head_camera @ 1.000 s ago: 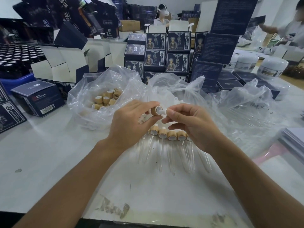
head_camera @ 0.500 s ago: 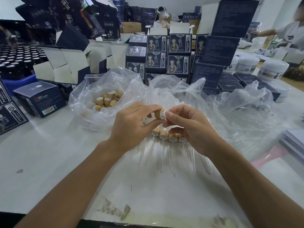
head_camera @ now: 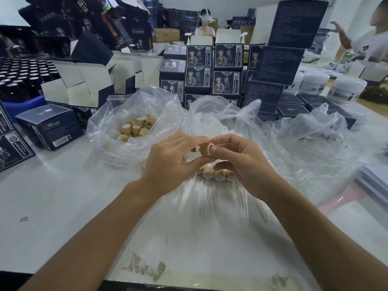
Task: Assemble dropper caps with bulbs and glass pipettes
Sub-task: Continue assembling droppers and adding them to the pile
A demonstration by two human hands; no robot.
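The white bulb that stuck out at 3 o'clock from the bamboo cap (head_camera: 206,149) now sits pushed in, only its rim showing. The right hand (head_camera: 241,162) thumb presses the cap's open end against the left hand (head_camera: 170,162).

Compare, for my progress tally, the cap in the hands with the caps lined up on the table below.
The held cap is gripped off the table by the left hand and right hand; the row caps lie on the table. Row caps have glass tubes attached; the held cap shows none. All share the tan colour.
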